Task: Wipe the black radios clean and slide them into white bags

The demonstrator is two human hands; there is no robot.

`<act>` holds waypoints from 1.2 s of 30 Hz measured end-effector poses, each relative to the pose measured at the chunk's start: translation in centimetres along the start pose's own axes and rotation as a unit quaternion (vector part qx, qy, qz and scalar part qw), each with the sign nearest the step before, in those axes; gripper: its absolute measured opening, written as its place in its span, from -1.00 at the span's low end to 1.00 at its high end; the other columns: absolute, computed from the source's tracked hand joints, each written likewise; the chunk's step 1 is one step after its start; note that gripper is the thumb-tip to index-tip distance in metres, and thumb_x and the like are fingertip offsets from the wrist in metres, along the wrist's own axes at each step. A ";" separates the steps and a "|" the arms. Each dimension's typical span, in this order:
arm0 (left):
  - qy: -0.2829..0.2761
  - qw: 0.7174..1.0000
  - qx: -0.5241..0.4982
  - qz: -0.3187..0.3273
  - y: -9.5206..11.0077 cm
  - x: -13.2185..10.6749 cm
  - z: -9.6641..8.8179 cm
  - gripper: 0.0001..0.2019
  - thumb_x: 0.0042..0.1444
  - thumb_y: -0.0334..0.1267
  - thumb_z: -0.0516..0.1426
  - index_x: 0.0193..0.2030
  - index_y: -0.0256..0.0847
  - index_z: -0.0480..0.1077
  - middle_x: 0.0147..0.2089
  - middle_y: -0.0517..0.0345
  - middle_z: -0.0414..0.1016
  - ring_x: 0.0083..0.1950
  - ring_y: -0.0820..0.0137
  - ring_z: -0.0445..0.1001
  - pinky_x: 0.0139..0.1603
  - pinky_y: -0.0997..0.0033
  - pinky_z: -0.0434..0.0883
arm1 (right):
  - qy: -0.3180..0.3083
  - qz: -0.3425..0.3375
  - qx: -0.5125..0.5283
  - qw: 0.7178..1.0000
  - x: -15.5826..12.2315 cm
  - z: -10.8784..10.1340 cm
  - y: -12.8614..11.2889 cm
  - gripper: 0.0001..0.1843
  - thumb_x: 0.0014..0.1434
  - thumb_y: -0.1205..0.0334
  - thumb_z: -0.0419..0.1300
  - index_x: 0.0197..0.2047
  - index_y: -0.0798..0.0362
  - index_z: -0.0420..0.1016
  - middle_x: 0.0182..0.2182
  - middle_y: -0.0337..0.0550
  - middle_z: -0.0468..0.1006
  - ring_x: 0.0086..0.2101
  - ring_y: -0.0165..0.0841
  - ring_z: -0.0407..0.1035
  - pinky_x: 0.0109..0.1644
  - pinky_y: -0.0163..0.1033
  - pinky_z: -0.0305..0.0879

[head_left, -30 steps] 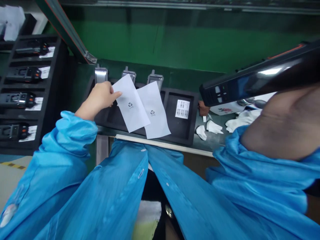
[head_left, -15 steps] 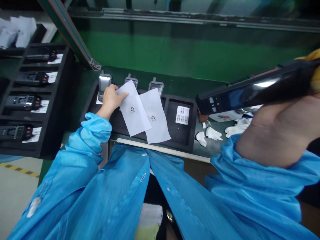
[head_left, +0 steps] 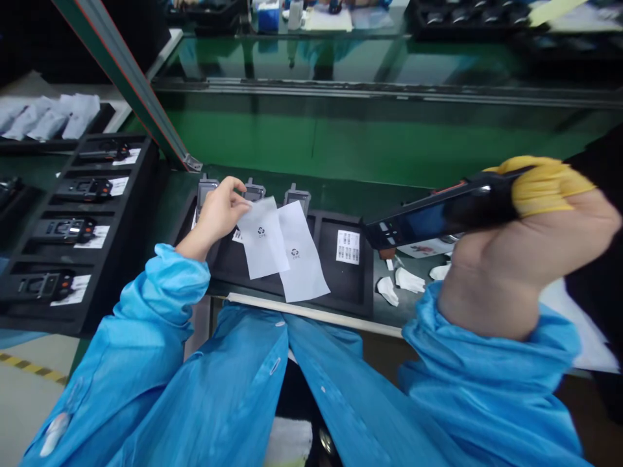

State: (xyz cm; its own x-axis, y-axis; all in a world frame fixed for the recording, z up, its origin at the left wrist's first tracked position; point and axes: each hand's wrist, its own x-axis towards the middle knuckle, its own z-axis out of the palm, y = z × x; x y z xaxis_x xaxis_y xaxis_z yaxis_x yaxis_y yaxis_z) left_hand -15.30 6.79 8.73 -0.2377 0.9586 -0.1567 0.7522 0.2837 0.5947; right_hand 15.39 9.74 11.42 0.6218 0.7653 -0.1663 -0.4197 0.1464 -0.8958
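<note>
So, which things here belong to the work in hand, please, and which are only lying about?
Probably in the work:
white printed sheet, pinched by the left hand
black handheld device, held in the right hand
second printed sheet, lying over the black tray

Seemingly just lying about:
crumpled white scraps, right of the tray
flower-printed item, partly hidden

A printed white pouch overlaps a second pouch; a black device slants alongside.

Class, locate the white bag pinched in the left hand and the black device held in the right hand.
White bag (head_left: 265, 249), head view: middle of its printed face.
Black device (head_left: 433, 219), head view: middle of its dark glossy face.
</note>
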 end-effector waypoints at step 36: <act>-0.085 0.969 -0.229 0.032 5.3 -1.2 7.4 -0.68 -0.15 0.04 0.27 -0.46 -0.21 0.49 -0.45 0.15 0.52 -0.38 0.29 0.48 -0.39 0.34 0.39 | -0.188 -0.175 -0.033 0.966 2.3 2.2 0.3 -0.86 0.08 0.07 0.29 -0.34 -0.07 0.58 -0.32 -0.33 0.58 -0.14 -0.33 0.50 0.05 -0.10 0.44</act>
State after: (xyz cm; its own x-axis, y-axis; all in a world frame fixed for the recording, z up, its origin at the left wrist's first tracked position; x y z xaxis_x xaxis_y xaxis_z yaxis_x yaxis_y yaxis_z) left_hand -6.48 7.33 6.28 -0.0659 0.9748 -0.2131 0.4003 0.2215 0.8892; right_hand 15.21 12.94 11.69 0.4296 0.8509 0.3024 -0.1763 0.4075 -0.8960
